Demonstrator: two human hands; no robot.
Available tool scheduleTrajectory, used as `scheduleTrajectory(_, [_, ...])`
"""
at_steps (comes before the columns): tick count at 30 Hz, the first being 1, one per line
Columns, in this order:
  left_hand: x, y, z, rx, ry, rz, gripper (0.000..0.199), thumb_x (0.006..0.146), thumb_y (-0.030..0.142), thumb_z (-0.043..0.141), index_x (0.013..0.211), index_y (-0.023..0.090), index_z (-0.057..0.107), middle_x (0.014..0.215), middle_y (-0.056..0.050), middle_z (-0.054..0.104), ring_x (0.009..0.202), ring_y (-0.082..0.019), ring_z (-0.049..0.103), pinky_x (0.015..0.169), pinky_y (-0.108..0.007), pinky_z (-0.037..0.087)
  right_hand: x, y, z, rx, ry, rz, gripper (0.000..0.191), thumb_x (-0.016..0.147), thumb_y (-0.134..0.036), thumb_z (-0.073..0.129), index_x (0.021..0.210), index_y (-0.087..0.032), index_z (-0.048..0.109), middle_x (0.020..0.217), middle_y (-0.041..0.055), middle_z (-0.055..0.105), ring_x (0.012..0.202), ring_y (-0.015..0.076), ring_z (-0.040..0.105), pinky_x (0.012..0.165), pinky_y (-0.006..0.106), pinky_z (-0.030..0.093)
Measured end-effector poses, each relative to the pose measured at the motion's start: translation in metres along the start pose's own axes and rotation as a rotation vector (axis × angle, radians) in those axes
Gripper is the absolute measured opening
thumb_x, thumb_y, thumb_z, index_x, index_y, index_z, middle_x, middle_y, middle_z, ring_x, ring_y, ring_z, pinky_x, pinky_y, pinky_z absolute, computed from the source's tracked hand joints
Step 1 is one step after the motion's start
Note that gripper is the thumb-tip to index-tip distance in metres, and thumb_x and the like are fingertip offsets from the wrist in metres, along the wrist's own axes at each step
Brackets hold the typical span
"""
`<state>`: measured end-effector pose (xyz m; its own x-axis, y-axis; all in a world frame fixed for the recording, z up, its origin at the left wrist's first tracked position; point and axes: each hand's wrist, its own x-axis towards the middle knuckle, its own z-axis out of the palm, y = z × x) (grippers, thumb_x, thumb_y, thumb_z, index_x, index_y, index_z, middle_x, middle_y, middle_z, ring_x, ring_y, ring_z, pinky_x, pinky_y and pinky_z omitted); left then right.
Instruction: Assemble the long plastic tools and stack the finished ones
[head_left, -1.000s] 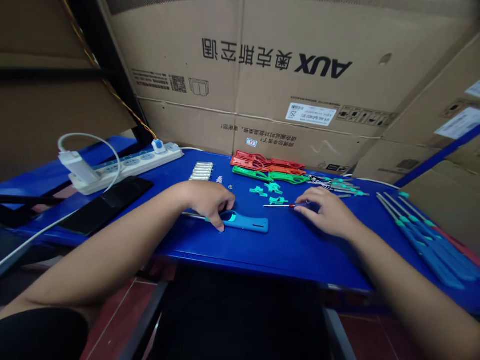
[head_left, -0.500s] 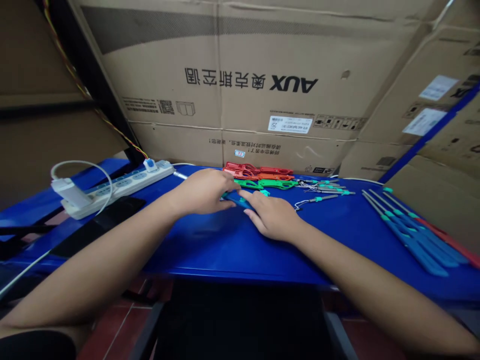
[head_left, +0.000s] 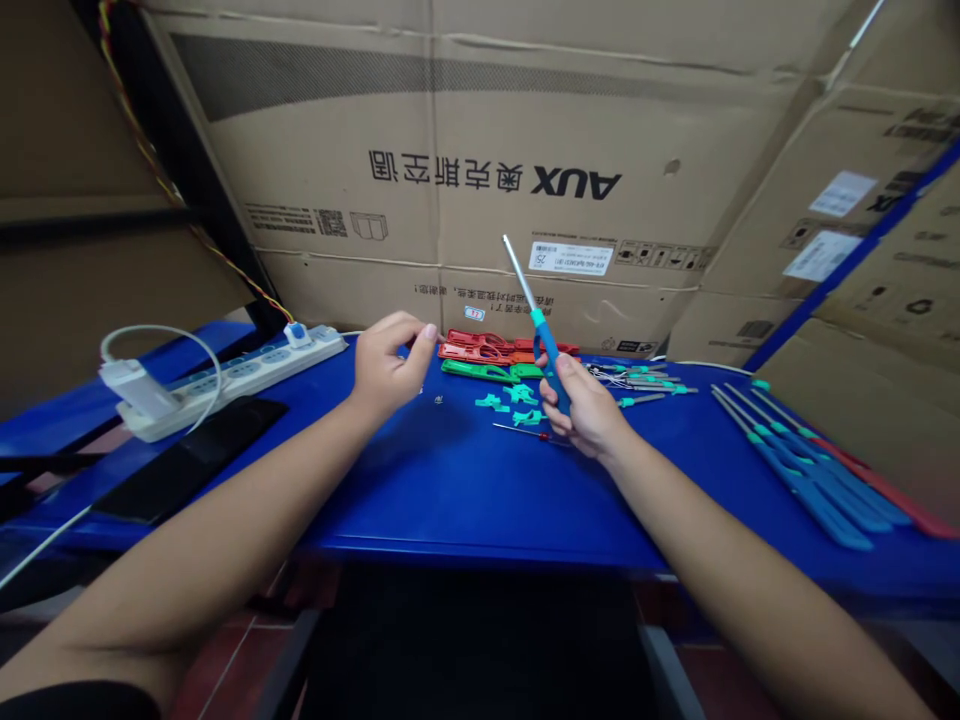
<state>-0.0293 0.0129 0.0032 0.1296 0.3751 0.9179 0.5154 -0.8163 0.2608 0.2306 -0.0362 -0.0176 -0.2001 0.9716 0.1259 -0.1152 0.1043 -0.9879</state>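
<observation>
My right hand point(head_left: 581, 405) grips the handle of a blue long-necked lighter point(head_left: 555, 365), raised above the table. Its metal tube points up and to the left, with a teal collar at the base. My left hand point(head_left: 394, 365) is held over the table, apart from the lighter, with its fingers curled and its thumb beside them. Whether anything lies inside those fingers is hidden. Several loose teal plastic parts point(head_left: 519, 394) lie between my hands. Below them rests a thin screwdriver point(head_left: 521, 431) with a red part, close to my right hand.
Red casing halves point(head_left: 480, 352) and green casing halves point(head_left: 476, 371) lie along the back. Wired metal tubes point(head_left: 645, 383) are behind my right hand. Several finished-looking lighters point(head_left: 806, 470) lie at right. A power strip point(head_left: 247, 375) and black phone point(head_left: 191, 460) are at left; cardboard point(head_left: 480, 100) stands behind.
My hands have moved apart. The right hand has lifted the blue lighter upright and to the right, while the left has drawn away to the left. The teal parts and screwdriver are now exposed.
</observation>
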Motion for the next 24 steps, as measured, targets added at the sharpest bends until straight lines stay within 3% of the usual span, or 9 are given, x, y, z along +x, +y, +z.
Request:
scheduleTrajectory(4, [-0.003,-0.010,0.008,-0.026,-0.079,-0.128,0.032,0.094,0.032,0.054,0.072,0.017,0.072,0.065,-0.003,0.064,0.063,-0.014,0.060,0.061,-0.026,0.043,-0.003,-0.009,-0.003,0.182,-0.052,0.028,0.043,0.090,-0.063,0.054,0.117,-0.030,0.049,0.067,-0.0088,0.045,0.037,0.0050,0.026,0.035,0.018,0.017])
scheduleTrajectory(7, [-0.008,-0.007,0.014,-0.059,-0.205,-0.103,0.032,0.094,0.033,0.053,0.072,0.016,0.071,0.065,-0.003,0.064,0.063,-0.014,0.059,0.061,-0.026,0.043,-0.003,-0.013,-0.007,0.153,-0.024,0.009,0.042,0.089,-0.065,0.055,0.110,-0.029,0.048,0.065,-0.0095,0.043,0.037,0.0050,0.026,0.036,0.019,0.017])
scheduleTrajectory(11, [-0.013,0.000,0.018,-0.099,-0.343,-0.050,0.036,0.095,0.036,0.049,0.070,0.017,0.067,0.067,-0.003,0.065,0.065,-0.014,0.059,0.065,-0.027,0.045,-0.003,-0.015,-0.008,0.072,-0.021,0.042,0.043,0.092,-0.066,0.046,0.118,-0.031,0.046,0.070,-0.0084,0.044,0.038,0.0060,0.025,0.037,0.020,0.016])
scheduleTrajectory(17, [-0.014,-0.002,0.019,-0.123,-0.400,-0.061,0.038,0.096,0.038,0.049,0.069,0.017,0.067,0.066,-0.003,0.065,0.064,-0.014,0.059,0.065,-0.027,0.045,-0.006,-0.008,-0.001,-0.019,-0.042,-0.005,0.041,0.093,-0.066,0.042,0.111,-0.029,0.045,0.068,-0.0088,0.041,0.038,0.0065,0.026,0.036,0.021,0.022])
scheduleTrajectory(19, [-0.014,-0.004,0.019,-0.125,-0.417,-0.079,0.039,0.096,0.040,0.050,0.070,0.017,0.067,0.067,-0.003,0.065,0.065,-0.015,0.059,0.066,-0.028,0.045,-0.006,-0.003,0.000,-0.126,-0.046,-0.031,0.043,0.095,-0.065,0.039,0.118,-0.028,0.047,0.070,-0.0077,0.046,0.038,0.0071,0.028,0.037,0.022,0.025])
scheduleTrajectory(21, [-0.014,-0.005,0.020,-0.140,-0.445,-0.107,0.039,0.095,0.042,0.051,0.070,0.017,0.068,0.069,-0.004,0.067,0.067,-0.015,0.060,0.068,-0.028,0.046,-0.008,0.001,0.001,-0.368,-0.030,-0.116,0.046,0.098,-0.059,0.038,0.128,-0.026,0.048,0.077,-0.0033,0.056,0.044,0.0097,0.042,0.041,0.024,0.035])
scheduleTrajectory(24, [-0.016,-0.004,0.022,-0.238,-0.509,-0.208,0.039,0.091,0.049,0.056,0.075,0.017,0.070,0.072,-0.005,0.069,0.071,-0.016,0.062,0.070,-0.028,0.048,-0.014,0.003,0.005,-0.888,0.083,-0.308,0.049,0.097,-0.048,0.046,0.141,-0.025,0.047,0.107,0.0080,0.069,0.079,0.0202,0.066,0.065,0.033,0.051])
